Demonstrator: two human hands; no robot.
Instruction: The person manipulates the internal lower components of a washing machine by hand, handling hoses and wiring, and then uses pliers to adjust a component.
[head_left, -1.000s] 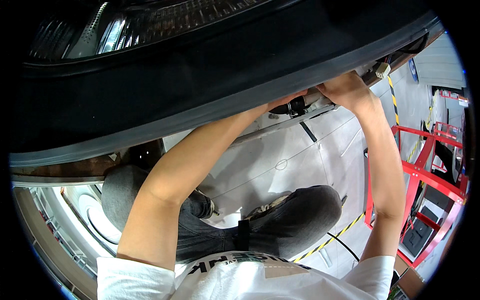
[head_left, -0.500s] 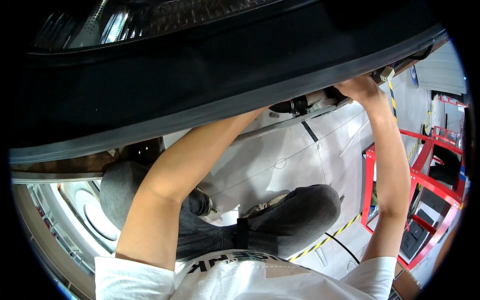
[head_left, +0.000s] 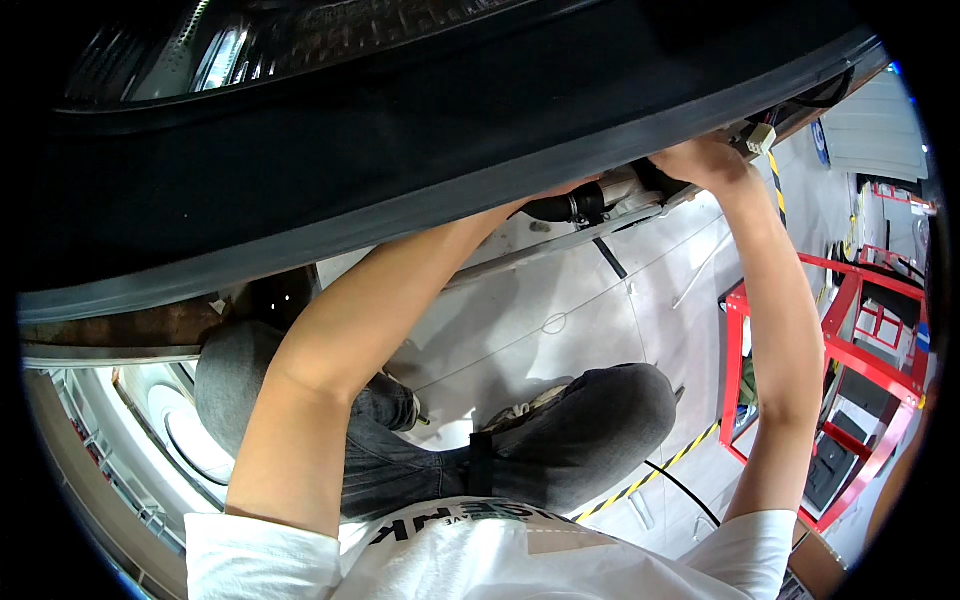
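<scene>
Both my arms reach under the lower edge of a large dark panel [head_left: 330, 190], which looks like a washing machine's front. Only a sliver of my left hand [head_left: 568, 189] shows below that edge, above a black rubber hose [head_left: 548, 209] with a clamp [head_left: 586, 204]. Its fingers are hidden. Beside the hose sits a pale round pump-like part [head_left: 622, 188]. My right hand [head_left: 700, 164] is at the right end of this part, its fingertips out of sight behind the panel. Near my right wrist hangs a white plug connector [head_left: 761, 138] on wires.
A metal drum [head_left: 190, 50] shows at the upper left. My bent knees [head_left: 610, 430] are below the machine. To the right stands a red metal frame cart [head_left: 870, 365]. Yellow-black tape [head_left: 668, 470] runs along the pale floor [head_left: 545, 300]. A white round-doored appliance [head_left: 185, 425] stands at the left.
The view has shifted slightly. My left hand shows a little more beside the hose, and my right hand has moved slightly left at the pump-like part.
</scene>
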